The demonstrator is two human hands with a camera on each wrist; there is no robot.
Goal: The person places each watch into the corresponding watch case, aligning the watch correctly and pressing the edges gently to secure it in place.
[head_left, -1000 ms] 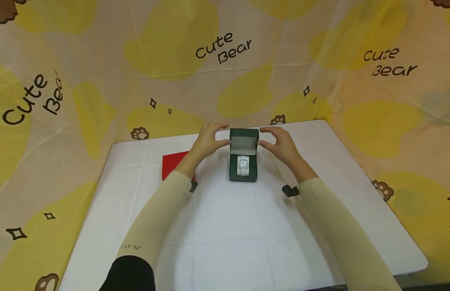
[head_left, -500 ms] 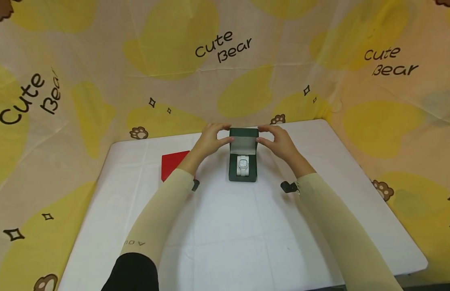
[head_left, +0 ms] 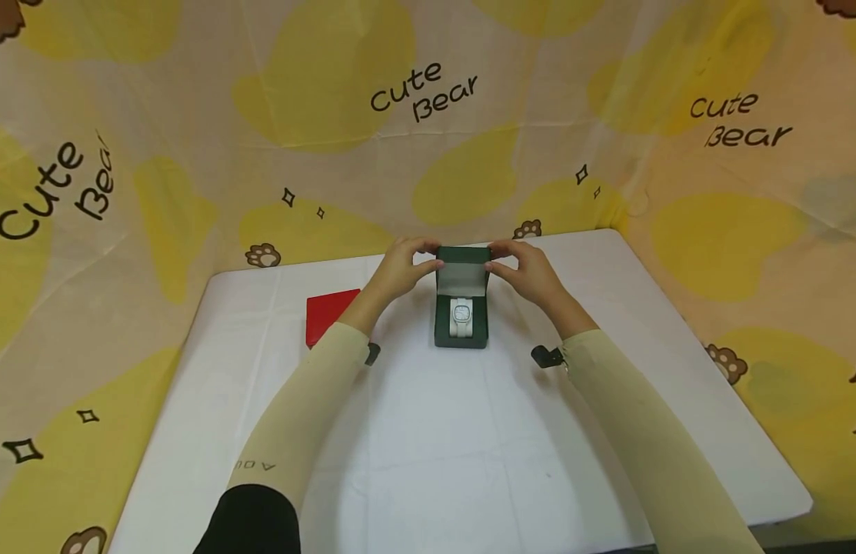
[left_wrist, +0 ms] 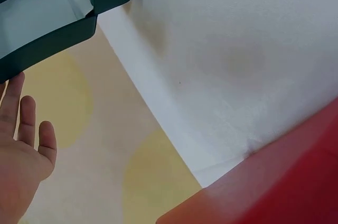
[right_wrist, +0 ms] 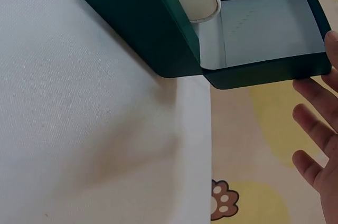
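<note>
A dark green watch box (head_left: pixel 461 342) stands on the white table with its hinged lid (head_left: pixel 462 255) raised. Inside, a white watch (head_left: pixel 462 312) sits round a pale cushion. My left hand (head_left: pixel 398 269) grips the left upper edge of the lid, thumb towards the front and fingers behind. On the opposite side my right hand (head_left: pixel 534 271) holds the lid's right edge between thumb and fingers. The right wrist view shows the lid's pale lining (right_wrist: pixel 269 31) and the right fingertips (right_wrist: pixel 306 86) against its outer side. In the left wrist view, only part of the left hand shows.
A flat red object (head_left: pixel 327 315) lies left of the box, partly hidden behind the left forearm. The white table (head_left: pixel 428 431) backs onto a yellow-patterned cloth (head_left: pixel 331 177). Small black devices (head_left: pixel 547 357) are worn at both wrists.
Both hands have closed in from beside the lid to take hold of its side edges. The box and watch have stayed in place.
</note>
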